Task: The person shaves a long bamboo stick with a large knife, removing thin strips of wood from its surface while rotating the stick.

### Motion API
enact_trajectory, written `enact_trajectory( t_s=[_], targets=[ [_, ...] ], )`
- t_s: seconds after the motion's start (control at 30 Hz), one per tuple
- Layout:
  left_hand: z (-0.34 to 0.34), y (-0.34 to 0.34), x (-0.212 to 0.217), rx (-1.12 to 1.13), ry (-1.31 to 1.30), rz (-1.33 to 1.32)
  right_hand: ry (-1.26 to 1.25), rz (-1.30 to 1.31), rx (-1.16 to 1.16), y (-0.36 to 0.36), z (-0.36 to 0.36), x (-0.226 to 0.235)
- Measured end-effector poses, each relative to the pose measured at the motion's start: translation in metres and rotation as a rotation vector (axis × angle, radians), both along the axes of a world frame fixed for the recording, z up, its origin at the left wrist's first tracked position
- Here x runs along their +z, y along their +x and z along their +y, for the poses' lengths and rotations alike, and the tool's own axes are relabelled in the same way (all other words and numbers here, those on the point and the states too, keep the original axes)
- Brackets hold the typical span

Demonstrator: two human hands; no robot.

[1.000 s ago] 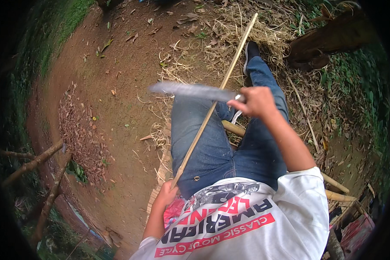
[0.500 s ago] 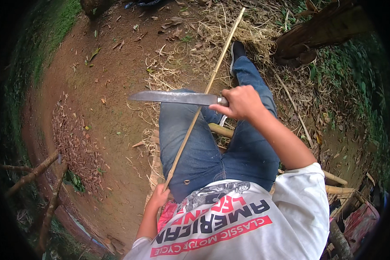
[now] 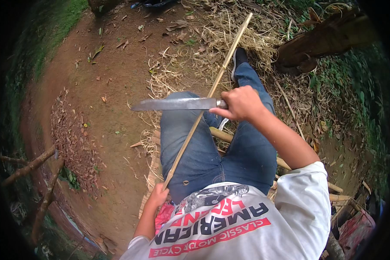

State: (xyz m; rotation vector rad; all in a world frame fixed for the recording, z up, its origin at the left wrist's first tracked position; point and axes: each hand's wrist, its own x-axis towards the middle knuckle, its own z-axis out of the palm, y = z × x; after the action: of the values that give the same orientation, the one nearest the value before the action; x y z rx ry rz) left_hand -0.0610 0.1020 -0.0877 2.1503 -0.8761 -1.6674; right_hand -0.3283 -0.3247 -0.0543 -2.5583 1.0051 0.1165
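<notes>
The bare brown dirt ground (image 3: pixel 112 86) fills most of the left and far part of the view, strewn with dry leaves, and a heap of pale straw-like shavings (image 3: pixel 229 39) lies far ahead around the person's foot. One dark log or stump (image 3: pixel 325 41) lies at the far right among green plants, and two thin weathered sticks (image 3: pixel 34 164) cross at the near left. The person sits with legs in blue jeans (image 3: pixel 216 147) stretched away, wearing a white printed shirt (image 3: pixel 255 221), on a seat of pale bamboo poles (image 3: pixel 221 135) that show between and to the right of the legs. There is one long thin bamboo strip (image 3: pixel 203 115), straight, pale yellow and smooth, running diagonally from near the left hip, over the left thigh, far out past the foot to the upper middle of the scene. There is one knife (image 3: pixel 173 104), a long grey, dull steel blade lying level with its tip pointing left and its edge crossing the strip above the thigh. The right hand (image 3: pixel 242 104) is clenched fast around the knife handle, just right of the strip. The left hand (image 3: pixel 159 195) is closed around the strip's near end beside the hip, fingers wrapped under it.
</notes>
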Motion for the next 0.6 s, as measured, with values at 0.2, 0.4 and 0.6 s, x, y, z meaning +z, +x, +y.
enact_trajectory(
  t_s=[0.2, 0.4, 0.6],
  targets=[
    [-0.034, -0.008, 0.017, 0.006, 0.043, 0.023, -0.215, 0.040, -0.237, -0.052, -0.067, -0.015],
    [-0.016, -0.002, -0.004, 0.007, 0.006, 0.018, -0.162, -0.199, -0.140, -0.007, -0.020, -0.002],
    [-0.011, -0.002, -0.001, 0.026, 0.030, 0.023, -0.260, -0.241, -0.068, -0.042, -0.046, -0.008]
  ],
)
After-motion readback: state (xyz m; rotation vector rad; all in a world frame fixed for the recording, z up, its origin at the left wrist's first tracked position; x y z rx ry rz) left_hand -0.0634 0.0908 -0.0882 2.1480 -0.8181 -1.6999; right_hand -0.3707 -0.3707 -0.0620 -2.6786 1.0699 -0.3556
